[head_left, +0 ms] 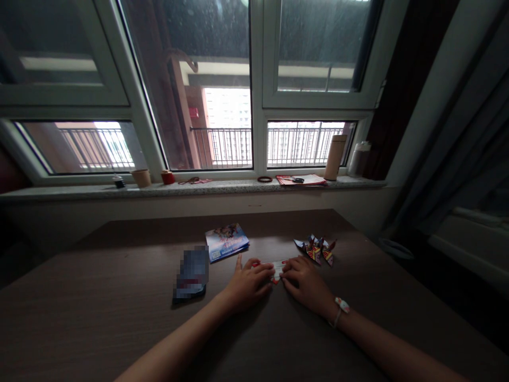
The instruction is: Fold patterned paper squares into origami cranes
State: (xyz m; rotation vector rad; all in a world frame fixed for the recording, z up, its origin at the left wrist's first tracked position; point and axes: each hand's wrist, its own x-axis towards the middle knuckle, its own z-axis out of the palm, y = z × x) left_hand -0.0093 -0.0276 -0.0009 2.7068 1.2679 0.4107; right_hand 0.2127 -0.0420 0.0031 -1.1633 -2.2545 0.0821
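Observation:
Between my two hands, a small folded paper (278, 269), white with red edges, lies on the brown table (119, 318). My left hand (248, 281) is on its left side, fingertips closed on the paper and one finger raised apart. From the other side my right hand (306, 281) grips the right edge, its fingers bent and thumb close to the index finger. Both hands cover part of the paper. Just beyond my right hand sit several colourful folded paper pieces (318, 249) with pointed tips.
A blue printed booklet (226, 243) and a blurred dark phone-like object (191, 275) lie left of my hands. On the windowsill (234, 188) stand a paper cup (141, 178), a red spool-like item (167, 176), scissors on red-edged papers (308, 180) and a tan bottle (335, 157).

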